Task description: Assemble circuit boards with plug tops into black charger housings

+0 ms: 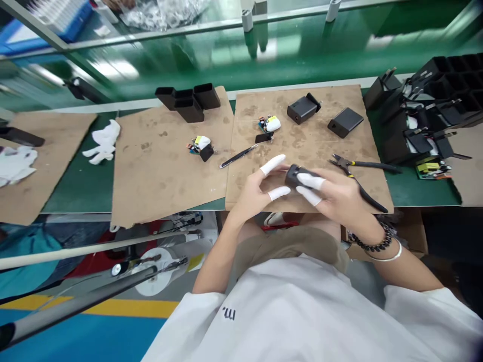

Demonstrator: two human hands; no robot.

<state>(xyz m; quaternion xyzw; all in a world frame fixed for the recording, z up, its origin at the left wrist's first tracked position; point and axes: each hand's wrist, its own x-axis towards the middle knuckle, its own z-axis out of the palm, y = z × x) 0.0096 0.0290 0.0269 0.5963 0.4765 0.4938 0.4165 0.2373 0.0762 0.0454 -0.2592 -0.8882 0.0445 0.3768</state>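
Observation:
My right hand point(334, 193), with white finger cots on its fingertips, grips a small black power adapter point(293, 176) above the cardboard. Just left of it, my left hand point(253, 195) has its cotted thumb and forefinger spread apart; its other fingers are partly hidden. Cutting pliers point(354, 173) with black handles lie beside my right hand. Beyond my hands are black tweezers point(238, 156) and a circuit board point(269, 122) with a black end piece point(264, 137). Farther back rest another black adapter point(303, 108) and a black case point(345, 122).
Several empty black cases point(189, 108) stand at the back left, near a second circuit board point(199, 145). Stacked black housings point(405, 118) crowd the right side. White gloves point(102, 142) lie at left. A metal-edged green ledge point(211, 55) runs along the back.

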